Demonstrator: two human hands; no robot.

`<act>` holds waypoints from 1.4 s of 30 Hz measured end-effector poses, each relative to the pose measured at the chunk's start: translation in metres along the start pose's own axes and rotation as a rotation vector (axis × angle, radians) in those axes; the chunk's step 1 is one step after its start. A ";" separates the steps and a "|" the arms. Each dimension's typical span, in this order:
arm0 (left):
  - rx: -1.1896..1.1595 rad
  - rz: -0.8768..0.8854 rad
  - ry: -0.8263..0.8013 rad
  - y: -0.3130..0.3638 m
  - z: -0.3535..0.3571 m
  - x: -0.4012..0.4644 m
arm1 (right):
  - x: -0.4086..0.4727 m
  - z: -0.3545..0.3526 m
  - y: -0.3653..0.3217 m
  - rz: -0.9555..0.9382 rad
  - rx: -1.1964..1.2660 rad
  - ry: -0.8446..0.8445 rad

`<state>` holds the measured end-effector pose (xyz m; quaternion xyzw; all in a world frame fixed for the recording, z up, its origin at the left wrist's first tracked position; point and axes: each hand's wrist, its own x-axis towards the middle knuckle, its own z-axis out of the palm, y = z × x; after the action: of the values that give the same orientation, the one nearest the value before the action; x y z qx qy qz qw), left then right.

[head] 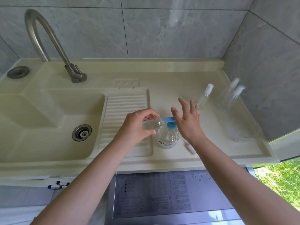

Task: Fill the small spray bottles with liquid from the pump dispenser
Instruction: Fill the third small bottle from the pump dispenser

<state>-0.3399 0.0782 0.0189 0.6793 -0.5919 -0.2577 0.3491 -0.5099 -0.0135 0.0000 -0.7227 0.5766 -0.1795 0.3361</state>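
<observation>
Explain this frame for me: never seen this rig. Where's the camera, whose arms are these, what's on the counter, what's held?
There is no robot. One wide-angle camera sits on a person's head and looks down at their bare arms. The left hand grips a small clear bottle, tilted with its mouth at the blue spout of the pump dispenser, which stands on the cream counter. The right hand is open, its palm on the pump head. Three capped spray bottles stand further right, and a loose sprayer top lies by the dispenser. A sink and a tap are on the left.
</observation>
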 end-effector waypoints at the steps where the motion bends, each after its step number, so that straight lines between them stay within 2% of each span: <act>1: -0.002 -0.005 -0.001 0.000 0.000 0.000 | -0.001 0.000 0.001 0.002 -0.001 -0.005; 5: 0.004 -0.030 -0.003 -0.002 0.000 -0.001 | -0.004 0.010 0.005 -0.036 -0.098 0.053; 14: 0.008 -0.051 -0.005 -0.004 -0.002 -0.001 | -0.002 0.006 0.001 -0.007 0.037 0.031; 20: 0.001 -0.041 -0.006 -0.006 -0.001 -0.001 | -0.003 0.016 0.005 -0.008 -0.118 0.061; 28: -0.010 -0.018 0.003 -0.005 -0.001 -0.002 | -0.003 0.007 0.002 -0.075 0.106 0.070; 34: 0.007 -0.025 0.012 -0.006 0.000 -0.002 | -0.005 0.015 0.005 -0.135 -0.122 0.149; 42: -0.001 -0.035 0.020 -0.003 -0.003 -0.005 | -0.001 0.012 0.008 -0.075 0.023 0.070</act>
<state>-0.3367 0.0836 0.0178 0.6917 -0.5764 -0.2573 0.3509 -0.5083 -0.0096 -0.0144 -0.7333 0.5583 -0.2239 0.3169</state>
